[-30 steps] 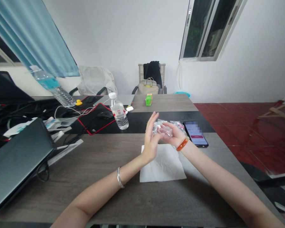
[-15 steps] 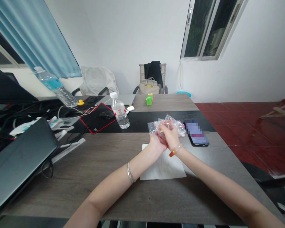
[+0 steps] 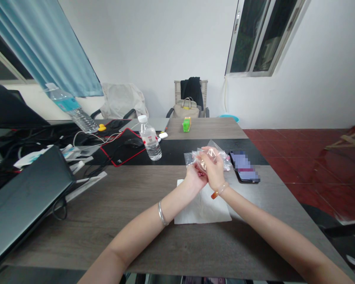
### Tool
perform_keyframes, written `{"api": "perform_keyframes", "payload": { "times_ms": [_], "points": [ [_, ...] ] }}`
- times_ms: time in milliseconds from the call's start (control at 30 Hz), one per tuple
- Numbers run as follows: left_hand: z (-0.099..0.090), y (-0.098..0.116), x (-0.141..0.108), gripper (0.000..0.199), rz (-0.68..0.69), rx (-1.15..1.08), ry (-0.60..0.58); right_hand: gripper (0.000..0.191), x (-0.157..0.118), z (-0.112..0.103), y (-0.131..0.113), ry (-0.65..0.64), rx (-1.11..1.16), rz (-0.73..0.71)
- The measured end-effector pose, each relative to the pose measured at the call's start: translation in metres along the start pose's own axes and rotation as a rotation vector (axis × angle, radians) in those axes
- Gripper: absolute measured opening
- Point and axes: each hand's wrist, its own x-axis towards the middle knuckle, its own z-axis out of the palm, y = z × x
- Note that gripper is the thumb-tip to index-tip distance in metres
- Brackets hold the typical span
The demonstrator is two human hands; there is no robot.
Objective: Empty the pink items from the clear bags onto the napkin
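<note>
My left hand (image 3: 197,176) and my right hand (image 3: 213,167) meet over the middle of the table, both closed around a clear plastic bag (image 3: 213,148). The right hand lies partly over the bag, with its fingers curled. What the bag holds, if anything, I cannot make out. More clear plastic bags (image 3: 189,158) lie just beyond and beside the hands, some showing a bit of pink. Beneath my wrists a white sheet of paper (image 3: 205,209) rests on the tabletop.
A phone (image 3: 245,167) lies right of the bags. Left of them stands a water bottle (image 3: 150,140), near a red-edged mouse pad (image 3: 122,148). A dark laptop (image 3: 32,205) and cables crowd the left side. Farther back sits a small green box (image 3: 186,125).
My right hand has shifted slightly on the plastic bag, and the bag's top edge sticks up a little higher and farther right. My left hand stays nearly in place.
</note>
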Motion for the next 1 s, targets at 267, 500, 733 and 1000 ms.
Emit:
{"api": "perform_keyframes", "payload": {
  "times_ms": [267,500,733,1000],
  "points": [
    [0.001,0.015,0.003,0.036,-0.03,0.116,0.021,0.017,0.001,0.003,-0.034,0.05,0.369,0.12],
    [-0.006,0.055,0.007,0.053,0.078,0.33,-0.088,0.011,0.015,-0.009,-0.05,0.055,0.438,0.286],
    [-0.05,0.014,-0.006,0.051,0.221,0.702,-0.239,0.004,0.024,-0.014,-0.053,0.091,0.426,0.306],
    [-0.092,-0.026,0.002,0.045,0.718,1.41,-0.635,0.01,0.029,-0.018,-0.039,0.043,0.39,0.34]
  ]
}}
